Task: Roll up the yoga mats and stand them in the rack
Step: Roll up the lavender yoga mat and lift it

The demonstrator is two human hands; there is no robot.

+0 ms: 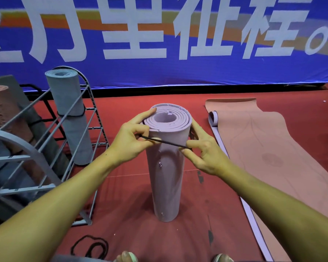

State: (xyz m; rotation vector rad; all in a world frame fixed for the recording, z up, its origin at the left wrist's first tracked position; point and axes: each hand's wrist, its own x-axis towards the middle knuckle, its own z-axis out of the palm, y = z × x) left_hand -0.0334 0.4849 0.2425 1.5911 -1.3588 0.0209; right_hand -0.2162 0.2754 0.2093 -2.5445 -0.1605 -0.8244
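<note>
a rolled lilac yoga mat (167,167) stands upright on its end on the red floor (133,220), directly between the two hands. the left hand (134,138) curls against the roll's upper left side, index finger lying along the top rim, thumb and another finger pinching one end of a thin black elastic band (165,142). the right hand (203,154) holds the other end at the roll's right side, thumb and index finger pinched on it, the remaining fingers spread loosely; the band runs taut across the front of the roll just below its top edge.

out past the left hand, a grey metal rack (74,129) holds a rolled grey mat (68,118) standing upright with a dark band round it. further left, partly cut off, a rolled pink mat (2,112) leans in the same rack. beyond the right hand a pink yoga mat (273,157) lies unrolled flat on the floor, one far corner curled over. below the left forearm, near the bottom edge, loose black bands (91,246) lie on the floor. behind everything hangs a blue banner (197,72) with large white characters.
</note>
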